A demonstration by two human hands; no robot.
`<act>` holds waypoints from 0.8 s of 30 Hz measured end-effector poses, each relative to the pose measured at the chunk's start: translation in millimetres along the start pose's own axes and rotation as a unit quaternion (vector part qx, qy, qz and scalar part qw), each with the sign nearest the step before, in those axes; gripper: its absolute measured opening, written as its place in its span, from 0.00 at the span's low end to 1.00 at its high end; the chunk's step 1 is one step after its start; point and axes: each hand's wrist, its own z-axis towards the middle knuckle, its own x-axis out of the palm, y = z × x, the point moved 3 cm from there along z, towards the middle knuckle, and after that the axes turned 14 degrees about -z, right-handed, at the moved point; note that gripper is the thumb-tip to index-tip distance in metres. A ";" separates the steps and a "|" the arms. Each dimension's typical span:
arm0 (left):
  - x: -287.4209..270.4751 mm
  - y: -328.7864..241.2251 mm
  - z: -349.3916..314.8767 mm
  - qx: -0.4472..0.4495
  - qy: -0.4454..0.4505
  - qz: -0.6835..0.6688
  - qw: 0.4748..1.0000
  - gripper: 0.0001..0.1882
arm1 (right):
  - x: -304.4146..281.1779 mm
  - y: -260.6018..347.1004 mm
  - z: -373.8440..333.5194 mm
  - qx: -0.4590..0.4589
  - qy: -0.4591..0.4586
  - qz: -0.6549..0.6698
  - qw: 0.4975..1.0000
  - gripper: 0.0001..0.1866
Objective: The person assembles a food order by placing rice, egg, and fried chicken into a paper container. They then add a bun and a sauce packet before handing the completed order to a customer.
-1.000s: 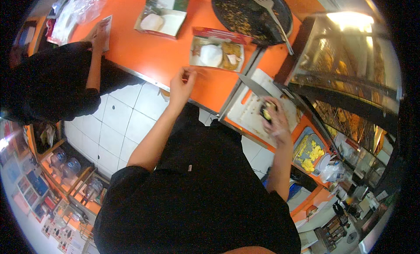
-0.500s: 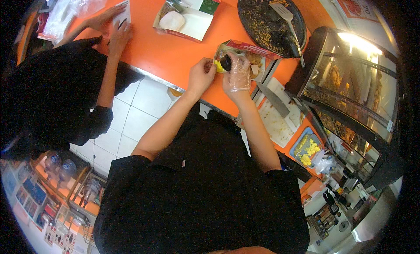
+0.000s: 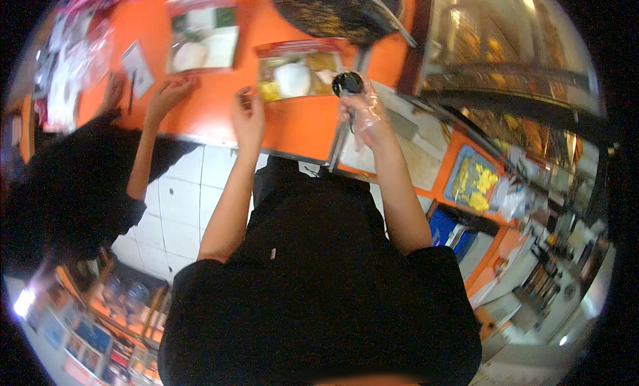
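Note:
My right hand (image 3: 367, 114), in a clear plastic glove, grips a black round-headed scoop (image 3: 347, 84) just right of an open food box (image 3: 265, 72). A white rounded mound, apparently rice (image 3: 293, 78), sits in that box. Yellow shreds (image 3: 270, 91) lie at its left corner and brownish food (image 3: 324, 80) at its right. My bare left hand (image 3: 249, 123) hovers left of the box near the counter's front edge. Its fingers are loosely bent and apart, with nothing seen in them.
A second open box (image 3: 229, 50) with a white mound stands farther left. A co-worker's hands (image 3: 166, 96) are beside a paper slip (image 3: 138, 68). Behind is a dark pan (image 3: 326, 13); at right are a cutting board (image 3: 426, 150), a tray of yellow shreds (image 3: 476, 180) and a glass food cabinet (image 3: 506, 46).
My right hand has lifted the scoop off the box to the right, uncovering the white mound. My left hand has drawn away from the box. The view has shifted.

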 end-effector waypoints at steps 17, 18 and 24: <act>406.4 -29.3 -337.5 -0.188 0.638 0.060 0.744 0.20 | -581.9 -87.7 -281.7 -0.001 -0.390 -0.717 0.579 0.32; 425.1 -24.8 -355.9 -0.192 0.672 0.134 0.702 0.22 | -577.0 -88.8 -272.8 -0.003 -0.366 -0.743 0.560 0.32; 467.5 12.7 -422.5 -0.343 0.634 0.068 0.690 0.28 | -531.7 -83.8 -192.3 0.047 -0.242 -0.739 0.627 0.32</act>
